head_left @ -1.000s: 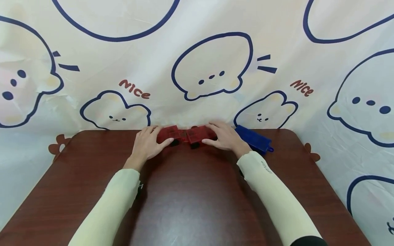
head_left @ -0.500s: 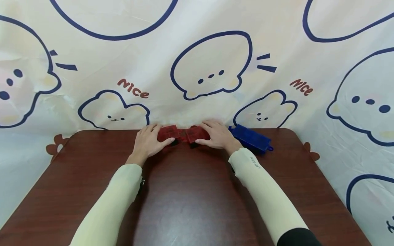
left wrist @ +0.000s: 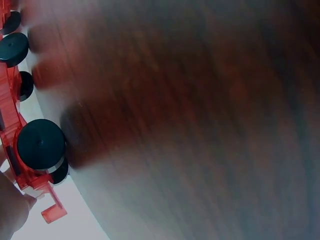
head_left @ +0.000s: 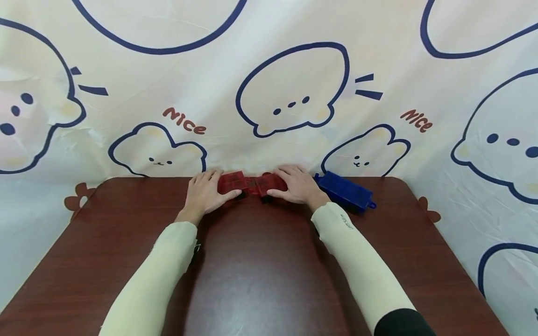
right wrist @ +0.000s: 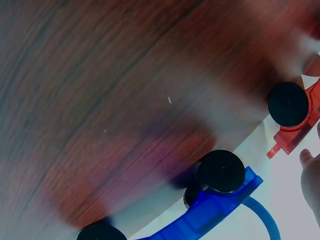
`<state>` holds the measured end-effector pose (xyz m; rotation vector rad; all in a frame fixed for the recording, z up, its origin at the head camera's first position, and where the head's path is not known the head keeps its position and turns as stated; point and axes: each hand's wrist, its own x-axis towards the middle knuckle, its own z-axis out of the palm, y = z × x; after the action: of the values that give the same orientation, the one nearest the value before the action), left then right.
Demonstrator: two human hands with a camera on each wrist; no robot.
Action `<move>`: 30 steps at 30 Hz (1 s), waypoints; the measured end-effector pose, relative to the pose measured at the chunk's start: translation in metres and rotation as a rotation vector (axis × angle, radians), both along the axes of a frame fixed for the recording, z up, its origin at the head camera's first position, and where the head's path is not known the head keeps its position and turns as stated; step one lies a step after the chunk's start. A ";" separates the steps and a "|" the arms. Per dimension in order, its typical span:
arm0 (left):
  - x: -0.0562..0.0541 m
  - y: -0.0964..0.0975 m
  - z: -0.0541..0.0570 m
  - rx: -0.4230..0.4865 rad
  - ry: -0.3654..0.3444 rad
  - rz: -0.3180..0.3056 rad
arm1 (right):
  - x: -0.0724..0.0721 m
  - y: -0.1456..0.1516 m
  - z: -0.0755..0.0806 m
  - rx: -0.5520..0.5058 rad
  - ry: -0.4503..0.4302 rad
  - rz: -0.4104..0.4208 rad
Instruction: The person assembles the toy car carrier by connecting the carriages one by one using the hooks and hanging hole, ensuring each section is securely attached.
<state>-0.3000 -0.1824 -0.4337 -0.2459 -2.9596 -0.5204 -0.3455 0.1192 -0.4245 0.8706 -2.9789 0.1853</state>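
Near the table's back edge, two red toy train cars with black wheels stand in a row, their inner ends meeting. My left hand (head_left: 203,193) grips the outer end of the left red toy train car (head_left: 232,181), thumb along its near side. The right hand (head_left: 298,186) holds the right red toy train car (head_left: 267,183) the same way, covering its outer end. In the left wrist view, the wheels of a red toy train car (left wrist: 9,102) rest on the wood. Whether the cars are coupled is too small to tell. A blue toy train car (head_left: 345,190) sits just right of my right hand.
A dark brown wooden table (head_left: 256,261) lies beneath both forearms. Right behind its back edge hangs a pale cloth (head_left: 227,84) printed with cartoon animals. In the right wrist view, the blue car has a curved loop (right wrist: 265,215) at its side.
My right hand has slid left over the right red car, and a loop on the blue car's left end now shows. The left hand and the red cars have hardly moved.
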 end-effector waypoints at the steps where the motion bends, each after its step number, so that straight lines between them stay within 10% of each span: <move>1: 0.000 0.001 0.000 0.000 -0.002 -0.001 | 0.000 0.000 -0.001 -0.005 -0.009 -0.001; 30: 0.005 -0.005 -0.004 0.143 0.020 -0.045 | 0.002 0.007 -0.004 -0.060 -0.064 -0.062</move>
<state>-0.2947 -0.1876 -0.4375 -0.3008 -2.8862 -0.7275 -0.3434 0.1266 -0.4288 0.7801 -3.0364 0.3049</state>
